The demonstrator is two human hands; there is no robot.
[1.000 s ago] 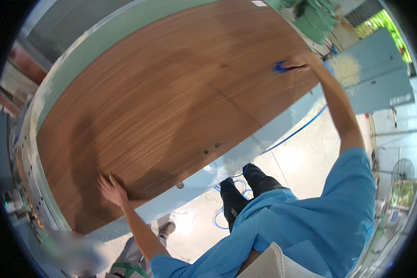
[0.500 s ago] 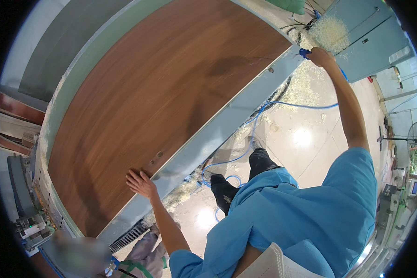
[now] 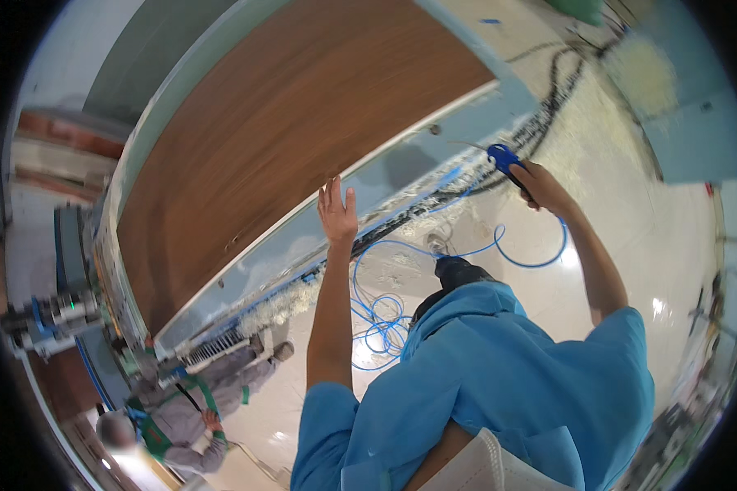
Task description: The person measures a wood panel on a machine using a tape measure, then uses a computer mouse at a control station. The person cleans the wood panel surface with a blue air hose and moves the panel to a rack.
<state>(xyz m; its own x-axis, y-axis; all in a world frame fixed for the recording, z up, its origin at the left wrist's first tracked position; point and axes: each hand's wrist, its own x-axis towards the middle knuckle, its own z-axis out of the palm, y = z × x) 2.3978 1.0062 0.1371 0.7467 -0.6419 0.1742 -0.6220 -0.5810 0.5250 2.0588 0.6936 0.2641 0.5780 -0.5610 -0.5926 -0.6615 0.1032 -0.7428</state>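
A large brown wood-grain panel (image 3: 303,123) lies on a pale blue-grey machine bed (image 3: 397,176). My left hand (image 3: 337,217) is raised with fingers stretched out, at the panel's near edge. Whether its fingertips touch the panel, I cannot tell. In my right hand (image 3: 539,186) is a blue air blow gun (image 3: 503,155), its thin nozzle pointing left over the bed's front edge near the panel's right corner. From the gun a blue air hose (image 3: 532,263) hangs and runs to loose coils on the floor.
Pale shavings (image 3: 278,307) line the foot of the bed. Black cables (image 3: 549,102) lie on the floor at the far right, beside a blue-grey cabinet (image 3: 688,106). A co-worker in grey and green (image 3: 196,409) is at the lower left.
My left hand has moved right along the panel and lifted from lying flat on it. My right hand with the air blow gun has come nearer. More of the co-worker shows.
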